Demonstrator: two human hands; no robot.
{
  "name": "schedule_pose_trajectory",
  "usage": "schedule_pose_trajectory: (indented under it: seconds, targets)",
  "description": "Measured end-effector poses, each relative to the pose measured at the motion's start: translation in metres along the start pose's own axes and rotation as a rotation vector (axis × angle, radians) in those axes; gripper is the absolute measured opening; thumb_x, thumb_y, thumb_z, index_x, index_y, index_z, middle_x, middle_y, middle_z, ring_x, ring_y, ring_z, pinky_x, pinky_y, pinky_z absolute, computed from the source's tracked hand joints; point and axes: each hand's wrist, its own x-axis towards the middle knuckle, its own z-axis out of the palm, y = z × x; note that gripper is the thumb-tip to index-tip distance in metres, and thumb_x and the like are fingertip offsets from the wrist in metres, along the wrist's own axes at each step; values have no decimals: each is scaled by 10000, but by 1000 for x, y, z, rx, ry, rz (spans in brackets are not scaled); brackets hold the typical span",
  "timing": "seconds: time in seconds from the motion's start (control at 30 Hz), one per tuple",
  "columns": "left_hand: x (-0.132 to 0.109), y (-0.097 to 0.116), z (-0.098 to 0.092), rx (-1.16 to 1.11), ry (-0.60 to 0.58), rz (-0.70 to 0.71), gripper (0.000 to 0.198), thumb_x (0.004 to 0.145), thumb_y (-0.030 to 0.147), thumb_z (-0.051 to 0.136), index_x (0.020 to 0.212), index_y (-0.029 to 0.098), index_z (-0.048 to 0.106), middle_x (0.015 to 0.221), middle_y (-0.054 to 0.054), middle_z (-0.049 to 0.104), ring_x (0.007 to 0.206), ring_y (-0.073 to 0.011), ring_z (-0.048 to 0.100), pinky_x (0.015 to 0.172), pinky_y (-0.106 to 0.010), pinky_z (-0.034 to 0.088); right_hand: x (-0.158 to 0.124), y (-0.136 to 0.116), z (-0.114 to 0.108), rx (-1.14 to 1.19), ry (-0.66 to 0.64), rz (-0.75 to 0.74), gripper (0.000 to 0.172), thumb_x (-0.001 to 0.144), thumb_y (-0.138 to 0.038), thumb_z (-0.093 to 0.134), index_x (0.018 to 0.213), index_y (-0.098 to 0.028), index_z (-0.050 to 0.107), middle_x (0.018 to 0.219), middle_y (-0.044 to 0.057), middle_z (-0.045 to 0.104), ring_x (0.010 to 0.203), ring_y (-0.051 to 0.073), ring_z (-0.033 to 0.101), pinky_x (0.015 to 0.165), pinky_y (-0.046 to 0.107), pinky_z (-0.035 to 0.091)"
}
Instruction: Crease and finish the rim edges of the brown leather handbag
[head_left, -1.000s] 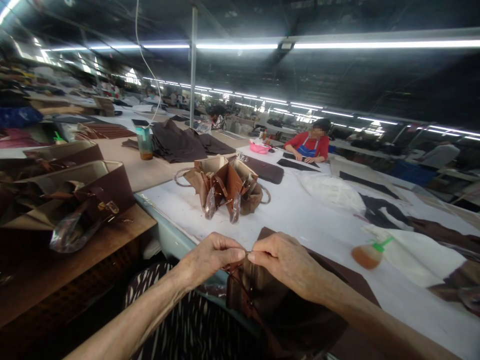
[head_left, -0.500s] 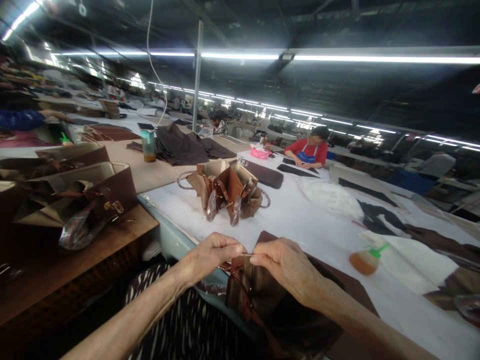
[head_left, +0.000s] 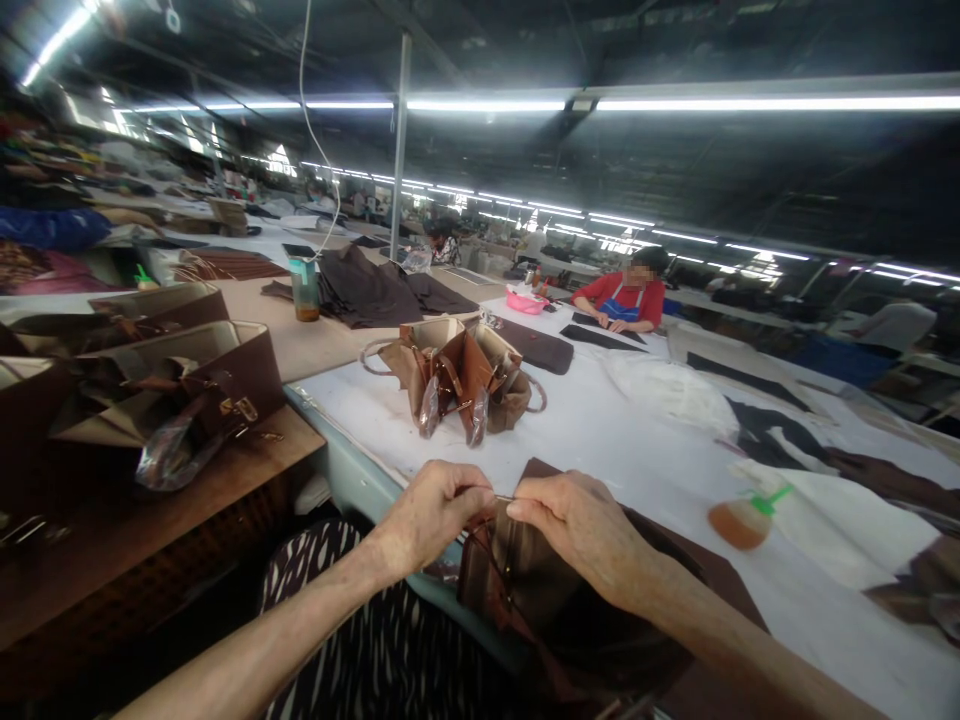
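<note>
A brown handbag [head_left: 551, 565] with a tan-brown inside lies at the table's near edge, partly over my lap. At its upper edge, my left hand [head_left: 431, 512] is closed in a pinch. Close beside it, my right hand [head_left: 581, 525] pinches the same edge between thumb and fingers. A thin strip of the edge shows between the fingertips. Reddish-brown straps hang down the bag's left side, below my left fingers. Both forearms hide much of the bag, and its lower part is dark.
Another brown bag [head_left: 465, 375] with plastic-wrapped handles stands ahead on the white table [head_left: 630, 450]. More bags [head_left: 172, 390] crowd a wooden stand at left. A squeeze bottle [head_left: 741, 522] with orange-brown liquid lies right. A co-worker in red [head_left: 626, 295] sits across the table.
My left fingers have curled in more, still at the bag's edge. My right hand keeps its pinch. The whole view has shifted slightly, so the surroundings appear a little further right.
</note>
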Motion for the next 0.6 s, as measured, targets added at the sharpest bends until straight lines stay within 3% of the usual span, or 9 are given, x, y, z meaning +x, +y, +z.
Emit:
schedule_pose_trajectory:
  seconds: [0.1,0.17,0.3,0.37,0.43,0.5,0.53,0.6]
  targets:
    - [-1,6,7,179,57,75,261,832,274,421,712,125,598,620,4,546,601,-109,482,575,-206,366,3,5,-10,26,-130,-20,186,748,-371,564,716,-190,597,651,-11,547,655,138,458,565,218,273]
    - [0,15,13,262,67,120,254,841,254,411,724,137,604,624,9,555,604,-108,494,575,-201,367,3,11,-13,-6,-193,-54,177,678,-340,620,778,-194,607,733,9,587,718,168,499,579,229,289]
    - [-1,41,20,346,75,303,270,864,257,416,710,155,613,618,18,563,607,-103,508,594,-195,381,-5,23,-17,-22,-173,-55,95,697,-241,561,720,-166,615,770,38,619,748,191,545,628,263,336]
    - [-5,50,15,304,192,418,251,867,299,440,808,162,641,760,-6,623,734,-125,553,694,-206,410,-14,30,-28,93,-147,80,114,704,-241,548,719,-159,627,743,40,635,717,197,569,630,275,368]
    - [-7,48,4,236,413,478,244,853,326,474,936,169,641,947,-34,635,894,-154,559,823,-235,400,-27,39,-47,349,-144,226,168,722,-269,538,766,-148,647,725,47,654,685,204,596,625,285,412]
    - [-5,35,-7,172,601,424,276,842,352,487,984,168,636,1015,-50,628,970,-175,547,907,-272,368,-41,52,-65,710,-133,242,242,735,-287,542,878,-130,657,772,63,677,729,222,625,671,302,459]
    - [-2,24,-10,129,638,361,306,831,376,495,1003,162,630,1033,-61,627,997,-189,540,934,-294,354,-48,60,-71,846,-73,248,275,727,-296,565,918,-119,654,776,68,682,746,230,633,696,313,473]
    - [8,-1,-11,16,513,188,416,791,430,528,1087,144,588,1115,-93,597,1072,-221,506,968,-336,337,-60,78,-74,998,158,290,317,687,-328,638,920,-115,659,765,69,685,722,229,641,697,317,495]
